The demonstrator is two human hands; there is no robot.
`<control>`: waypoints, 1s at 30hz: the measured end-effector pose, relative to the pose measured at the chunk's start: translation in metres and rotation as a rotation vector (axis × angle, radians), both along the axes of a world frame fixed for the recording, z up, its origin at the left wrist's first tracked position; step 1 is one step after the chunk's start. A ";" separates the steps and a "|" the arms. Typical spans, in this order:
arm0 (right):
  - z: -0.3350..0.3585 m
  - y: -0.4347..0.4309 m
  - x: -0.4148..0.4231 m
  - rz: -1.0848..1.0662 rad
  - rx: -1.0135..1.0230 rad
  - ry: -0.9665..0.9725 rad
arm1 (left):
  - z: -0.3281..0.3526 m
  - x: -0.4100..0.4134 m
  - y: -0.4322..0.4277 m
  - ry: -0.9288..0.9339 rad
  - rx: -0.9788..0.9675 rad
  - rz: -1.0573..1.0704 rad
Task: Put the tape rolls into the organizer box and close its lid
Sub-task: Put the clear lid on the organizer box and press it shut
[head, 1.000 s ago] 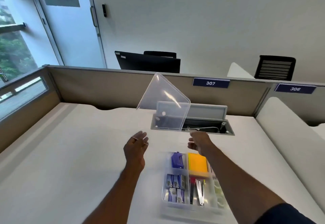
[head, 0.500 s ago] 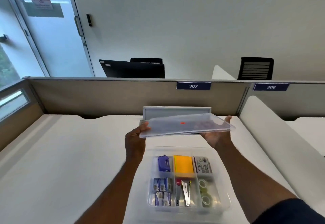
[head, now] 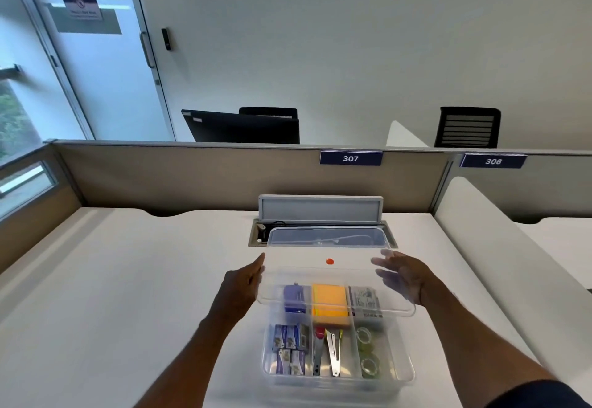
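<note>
Since half a second ago the lid has been lowered and tipped from nearly edge-on to a slope, its far edge raised at centre frame and its near edge brought down over the back row of the box. It is not yet seated; the front row remains uncovered.

The lid is held between both hands at its short sides. The left hand is pressed flat against the left edge, fingers extended forward and thumb up. The right hand is seen partly through the clear plastic, fingers spread beneath and beside the right edge, so it is open and supporting rather than clenched. Both forearms are stretched forward from the lower frame, flanking the box.

Two tape rolls are already lying in the front right compartment, low and right of centre. Staple packs, a stapler and a yellow pad fill other compartments.

The lid is judged to be light, thin and somewhat flexible, and smooth enough to slip, so a hold at opposite edges suits it. Even pressure along the rim would likely be needed for closing, and a skewed descent could leave one corner unseated. The box appears light and could slide on the desk when pressed.
</note>
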State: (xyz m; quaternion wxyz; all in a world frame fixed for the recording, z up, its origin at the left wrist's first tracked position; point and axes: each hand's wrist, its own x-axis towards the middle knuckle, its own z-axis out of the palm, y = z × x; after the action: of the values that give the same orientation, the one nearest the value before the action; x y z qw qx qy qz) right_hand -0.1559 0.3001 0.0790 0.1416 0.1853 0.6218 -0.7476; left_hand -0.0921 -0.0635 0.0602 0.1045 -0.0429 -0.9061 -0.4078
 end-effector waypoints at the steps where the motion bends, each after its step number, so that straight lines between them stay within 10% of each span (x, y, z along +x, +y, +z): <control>1: -0.002 0.001 0.002 -0.020 0.030 -0.022 | -0.002 0.000 0.000 -0.037 -0.004 -0.014; 9: -0.013 -0.011 0.021 0.016 0.242 -0.120 | -0.017 0.014 0.015 -0.322 0.651 0.199; 19: -0.036 -0.036 0.043 0.268 1.164 0.070 | -0.035 0.016 0.040 -0.466 0.185 0.427; 30: -0.045 -0.040 0.062 0.191 1.383 0.063 | -0.030 0.023 0.056 -0.531 0.083 0.401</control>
State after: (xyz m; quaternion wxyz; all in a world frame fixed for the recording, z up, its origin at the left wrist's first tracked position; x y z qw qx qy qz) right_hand -0.0942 0.2598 0.0344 0.0380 0.1557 0.9724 -0.1696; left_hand -0.0690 -0.0072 0.0300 -0.0555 0.2485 -0.8746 -0.4126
